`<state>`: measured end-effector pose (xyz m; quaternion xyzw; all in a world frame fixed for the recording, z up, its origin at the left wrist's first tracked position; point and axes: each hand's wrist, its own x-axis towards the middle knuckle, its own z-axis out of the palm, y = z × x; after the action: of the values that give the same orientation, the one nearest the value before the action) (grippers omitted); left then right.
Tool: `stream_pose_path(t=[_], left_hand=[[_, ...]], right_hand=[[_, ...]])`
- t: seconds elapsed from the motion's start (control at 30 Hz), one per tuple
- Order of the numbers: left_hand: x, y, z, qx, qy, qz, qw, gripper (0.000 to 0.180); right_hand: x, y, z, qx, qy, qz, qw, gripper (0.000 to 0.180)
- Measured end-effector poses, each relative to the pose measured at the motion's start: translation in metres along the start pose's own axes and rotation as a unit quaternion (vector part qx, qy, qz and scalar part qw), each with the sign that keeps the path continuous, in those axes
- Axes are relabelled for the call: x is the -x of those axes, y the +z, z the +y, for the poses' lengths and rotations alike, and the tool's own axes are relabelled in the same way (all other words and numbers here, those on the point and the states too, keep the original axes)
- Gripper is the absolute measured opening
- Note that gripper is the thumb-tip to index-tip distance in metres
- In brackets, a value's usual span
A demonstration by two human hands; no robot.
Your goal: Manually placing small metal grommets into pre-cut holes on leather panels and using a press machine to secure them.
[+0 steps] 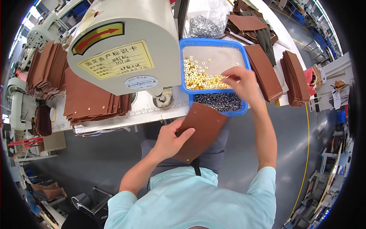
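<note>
My left hand [169, 139] is closed on a brown leather piece [206, 128], thumb on top, held tilted in front of the table edge above my lap. One small gold metal fitting [187, 160] sits near the piece's lower corner. Over the right side of a blue-rimmed tray [213, 42] hovers my right hand [244, 82], its fingertips pinched together; what is between them is too small to make out. Many gold ring-shaped fittings [200, 81] lie scattered in that tray, thickest at its near left. Dark metal fittings [219, 101] fill a blue container just in front, partly covered by the leather.
A large pale machine [129, 26] stands left of the tray, its head jutting toward me. Stacked brown leather pieces [89, 95] lie at left, and more stacks [265, 72] at right. Behind the tray are a clear bag of metal fittings [206, 26] and loose leather [248, 23].
</note>
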<state>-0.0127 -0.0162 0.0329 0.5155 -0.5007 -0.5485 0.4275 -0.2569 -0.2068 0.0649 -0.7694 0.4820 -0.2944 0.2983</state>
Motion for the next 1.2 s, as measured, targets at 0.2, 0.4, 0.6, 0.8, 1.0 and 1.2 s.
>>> stream_pose_path(t=[0.2, 0.4, 0.6, 0.8, 1.0, 1.2], left_hand=[[-0.001, 0.004, -0.002, 0.075, 0.011, 0.045, 0.996, 0.038], [-0.001, -0.006, -0.008, 0.043, -0.003, 0.035, 0.998, 0.036], [-0.003, -0.005, -0.008, 0.092, -0.047, 0.035, 0.994, 0.035], [-0.002, -0.003, -0.01, 0.141, -0.025, 0.044, 0.989, 0.031], [0.003, 0.0, -0.003, 0.067, -0.007, 0.014, 0.998, 0.033], [0.006, 0.002, 0.005, -0.041, -0.005, 0.015, 0.999, 0.032]], right_hand=[[-0.033, -0.009, 0.042, 0.106, -0.008, -0.107, 0.989, 0.018], [-0.041, -0.003, 0.031, 0.157, 0.007, -0.146, 0.977, 0.013], [-0.018, 0.016, 0.02, 0.153, -0.102, 0.087, 0.979, 0.012], [0.082, 0.066, -0.064, -0.069, -0.216, 0.016, 0.974, 0.018], [0.096, 0.071, -0.066, -0.075, -0.152, 0.012, 0.985, 0.018], [0.093, 0.065, -0.054, -0.046, -0.174, -0.028, 0.983, 0.017]])
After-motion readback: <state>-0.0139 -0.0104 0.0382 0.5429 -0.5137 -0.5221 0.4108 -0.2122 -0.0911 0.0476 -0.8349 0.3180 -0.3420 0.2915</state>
